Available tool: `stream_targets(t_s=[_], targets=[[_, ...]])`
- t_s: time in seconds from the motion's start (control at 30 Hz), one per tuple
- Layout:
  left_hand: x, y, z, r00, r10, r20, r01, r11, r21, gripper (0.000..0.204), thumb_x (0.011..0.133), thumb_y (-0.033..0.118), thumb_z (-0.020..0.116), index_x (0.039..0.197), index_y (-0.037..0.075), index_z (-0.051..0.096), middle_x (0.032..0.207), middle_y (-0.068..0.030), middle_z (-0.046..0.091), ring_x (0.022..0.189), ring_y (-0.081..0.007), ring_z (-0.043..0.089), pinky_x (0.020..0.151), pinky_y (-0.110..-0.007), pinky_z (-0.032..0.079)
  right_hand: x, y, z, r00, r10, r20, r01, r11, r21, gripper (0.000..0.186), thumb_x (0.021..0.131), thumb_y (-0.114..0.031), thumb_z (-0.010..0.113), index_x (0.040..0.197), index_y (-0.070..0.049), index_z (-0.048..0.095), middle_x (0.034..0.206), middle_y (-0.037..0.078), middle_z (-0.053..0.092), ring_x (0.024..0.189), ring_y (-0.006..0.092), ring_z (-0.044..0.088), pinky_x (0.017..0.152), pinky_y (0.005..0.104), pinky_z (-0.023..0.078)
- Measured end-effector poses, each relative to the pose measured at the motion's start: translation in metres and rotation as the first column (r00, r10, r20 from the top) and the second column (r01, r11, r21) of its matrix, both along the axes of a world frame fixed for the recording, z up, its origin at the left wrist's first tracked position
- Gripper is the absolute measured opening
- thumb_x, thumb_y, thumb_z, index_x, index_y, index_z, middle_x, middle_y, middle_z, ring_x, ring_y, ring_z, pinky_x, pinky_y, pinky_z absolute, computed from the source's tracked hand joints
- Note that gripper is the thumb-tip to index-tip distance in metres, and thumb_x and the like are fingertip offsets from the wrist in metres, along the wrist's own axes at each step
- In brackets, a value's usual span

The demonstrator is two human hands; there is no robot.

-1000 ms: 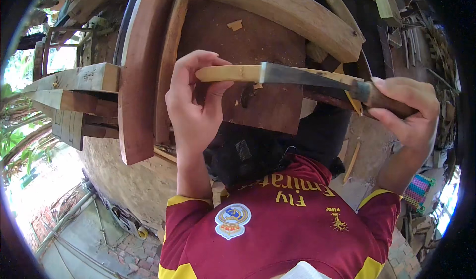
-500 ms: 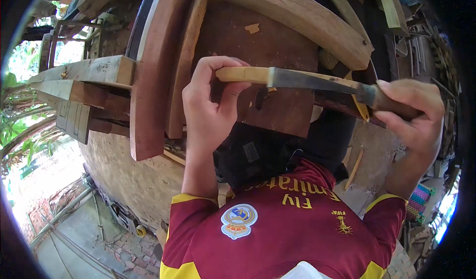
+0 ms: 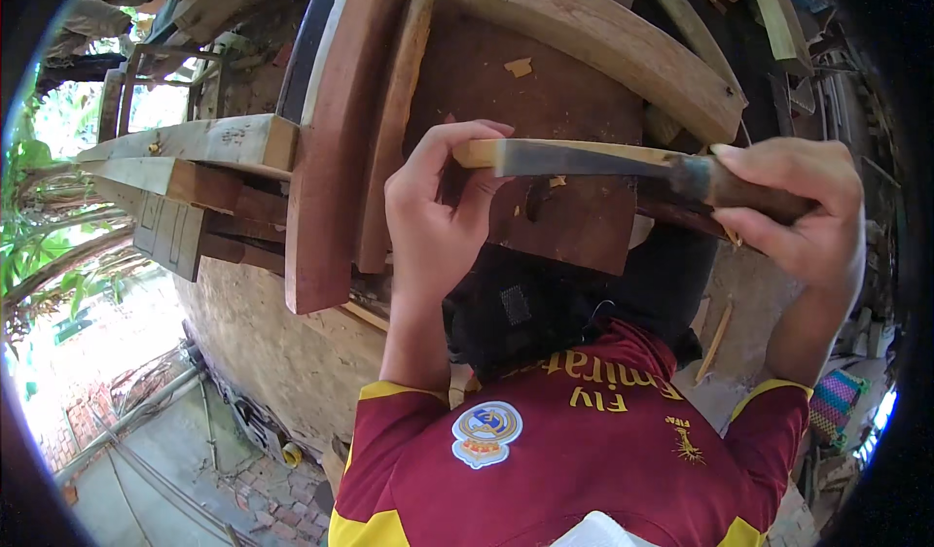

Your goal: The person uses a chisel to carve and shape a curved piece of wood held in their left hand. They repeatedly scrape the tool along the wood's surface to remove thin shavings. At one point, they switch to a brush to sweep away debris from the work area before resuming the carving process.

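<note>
My left hand [image 3: 434,207] is closed, pinching the near end of a pale, narrow wooden strip [image 3: 476,153] between thumb and fingers. Across from it, my right hand [image 3: 806,202] grips the brown wooden handle of a knife [image 3: 579,158]. The knife's long grey blade with a squared end lies along the strip, its tip close to my left fingertips. Only a thin edge of the strip shows above the blade; its far end is hidden behind the knife and my right hand. Both are held above a brown board [image 3: 574,226].
A thick curved timber [image 3: 603,41] lies beyond the board. To the left stand a reddish beam [image 3: 341,148] and a thinner plank [image 3: 397,129], with stacked squared timbers [image 3: 233,143] beside them. Wood chips [image 3: 520,67] are scattered on the board. A woven colourful item [image 3: 837,406] sits at right.
My right hand has moved left with the knife, bringing the blade tip closer to my left fingers. Less of the strip shows now. The whole view has shifted slightly.
</note>
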State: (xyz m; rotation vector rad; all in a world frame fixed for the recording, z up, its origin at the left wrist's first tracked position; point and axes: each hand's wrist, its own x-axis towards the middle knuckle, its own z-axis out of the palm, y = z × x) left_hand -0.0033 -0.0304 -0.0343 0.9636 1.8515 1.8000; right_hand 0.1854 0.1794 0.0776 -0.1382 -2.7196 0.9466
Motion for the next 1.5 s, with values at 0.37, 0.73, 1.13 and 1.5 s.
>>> stream_targets(t_s=[0.37, 0.73, 1.13, 1.5], targets=[[-0.007, -0.002, -0.006, 0.973, 0.048, -0.227, -0.050, 0.999, 0.000, 0.026, 0.068, -0.005, 0.072, 0.092, 0.000, 0.064, 0.133, -0.0298, 0.047, 0.109, -0.0295, 0.061, 0.081, -0.034, 0.051, -0.024, -0.008, -0.018, 0.990, 0.133, -0.053, -0.135, 0.990, -0.043, 0.040, 0.062, -0.005, 0.078, 0.100, 0.002, 0.067, 0.081, 0.016, 0.069, 0.070, 0.0225, 0.069, 0.063, 0.0257, 0.051], [0.001, 0.004, 0.000, 0.970, 0.065, -0.233, -0.077, 0.996, -0.045, 0.025, 0.071, -0.005, 0.071, 0.093, -0.002, 0.061, 0.125, -0.0256, 0.053, 0.108, -0.0280, 0.060, 0.091, -0.036, 0.048, 0.055, 0.016, 0.015, 0.985, -0.153, 0.077, 0.128, 0.956, 0.263, 0.039, 0.060, -0.009, 0.080, 0.096, -0.002, 0.070, 0.086, 0.012, 0.071, 0.074, 0.0203, 0.069, 0.068, 0.0270, 0.051], [0.011, 0.014, -0.001, 0.908, 0.015, -0.419, -0.032, 0.999, -0.036, 0.028, 0.079, 0.017, 0.073, 0.098, 0.001, 0.061, 0.114, -0.0195, 0.061, 0.104, -0.0271, 0.058, 0.089, -0.035, 0.044, 0.087, 0.025, -0.030, 0.987, -0.127, -0.094, 0.124, 0.992, -0.036, 0.040, 0.060, -0.006, 0.081, 0.098, 0.000, 0.070, 0.078, 0.013, 0.069, 0.071, 0.0218, 0.070, 0.063, 0.0257, 0.052], [0.011, 0.009, 0.006, 0.900, 0.004, -0.436, -0.066, 0.990, -0.128, 0.030, 0.085, 0.027, 0.069, 0.094, 0.000, 0.059, 0.093, -0.0093, 0.061, 0.089, -0.0205, 0.057, 0.081, -0.031, 0.044, 0.150, 0.061, 0.004, 0.947, -0.298, 0.121, 0.294, 0.955, 0.047, 0.038, 0.059, -0.007, 0.081, 0.095, -0.003, 0.071, 0.092, 0.011, 0.071, 0.082, 0.0205, 0.069, 0.075, 0.0275, 0.051]])
